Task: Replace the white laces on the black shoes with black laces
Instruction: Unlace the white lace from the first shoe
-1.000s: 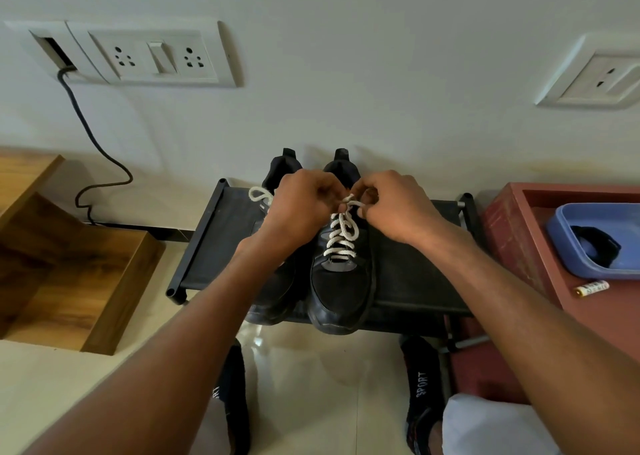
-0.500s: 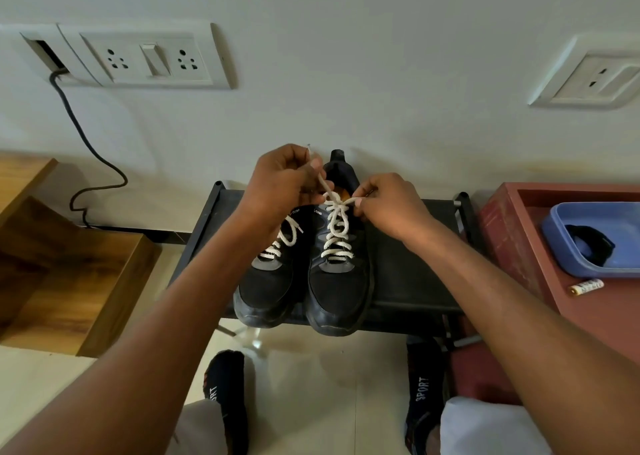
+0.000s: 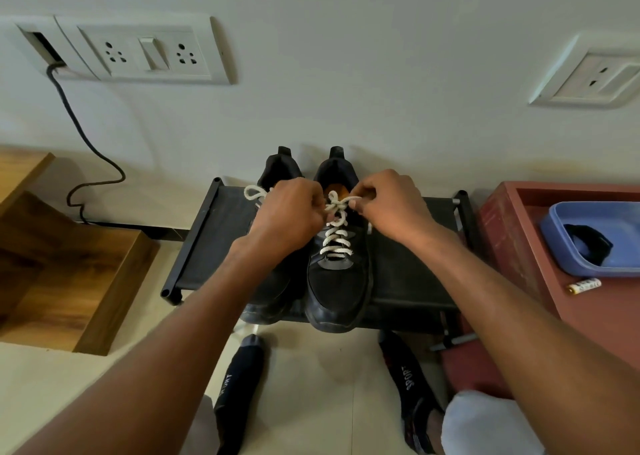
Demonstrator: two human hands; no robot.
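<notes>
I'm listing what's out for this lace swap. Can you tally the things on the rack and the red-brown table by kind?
Black shoes: 2, on the rack
White laces: 2
Blue trays: 1, on the red-brown table
Dark bundles in the tray: 1
Batteries: 1
Total: 7

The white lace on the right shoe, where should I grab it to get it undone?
Pinch the white lace at its top, where the knot sits by the shoe's opening. Come from above and from both sides, as the left hand and right hand do. Lower down it lies flat in tight crossings on the right shoe, so there is little to pinch.
</notes>
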